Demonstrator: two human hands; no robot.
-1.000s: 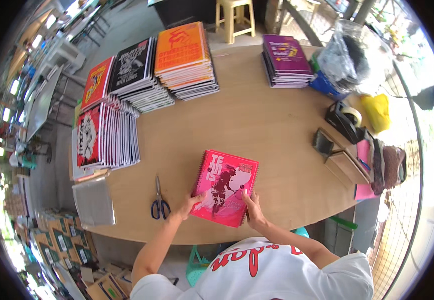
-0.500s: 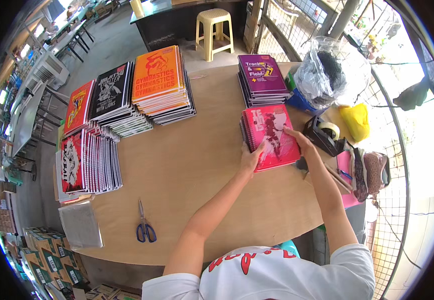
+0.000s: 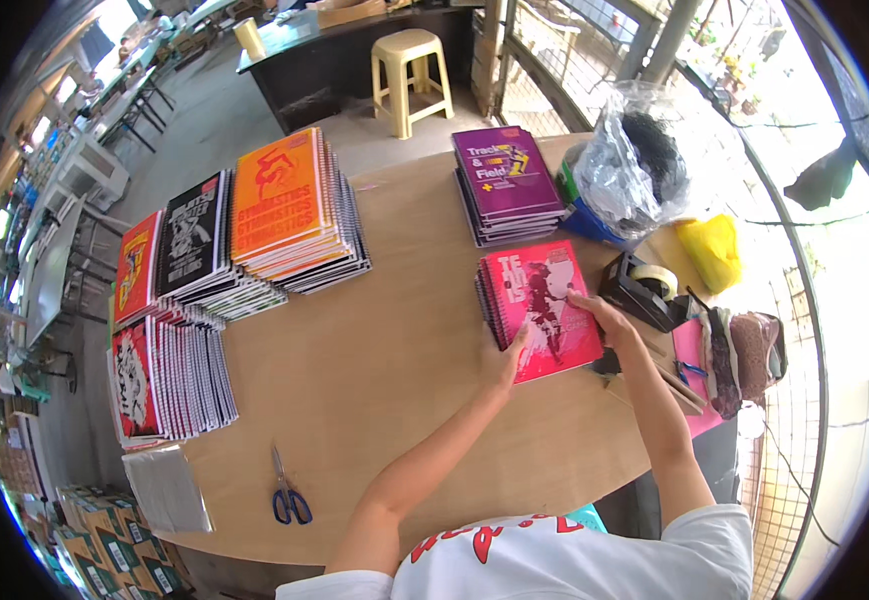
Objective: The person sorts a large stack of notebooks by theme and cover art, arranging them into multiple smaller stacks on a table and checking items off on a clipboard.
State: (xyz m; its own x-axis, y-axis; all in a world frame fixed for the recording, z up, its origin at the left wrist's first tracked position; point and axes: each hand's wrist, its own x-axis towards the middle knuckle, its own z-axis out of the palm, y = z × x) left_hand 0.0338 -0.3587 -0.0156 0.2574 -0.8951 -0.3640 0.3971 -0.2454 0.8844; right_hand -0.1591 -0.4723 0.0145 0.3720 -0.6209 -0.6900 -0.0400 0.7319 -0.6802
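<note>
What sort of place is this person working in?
Likely a workshop or packing area, perhaps for notebooks: orange-covered spiral notebooks are stacked on a brown table beside other piles, a black plastic tape dispenser sits there too, and brown-and-green cardboard boxes are piled nearby.

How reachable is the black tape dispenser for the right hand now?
Probably yes: the right hand is close beside the black tape dispenser, nothing visible between, though it would first need to release the pink spiral-bound notebook.
</note>
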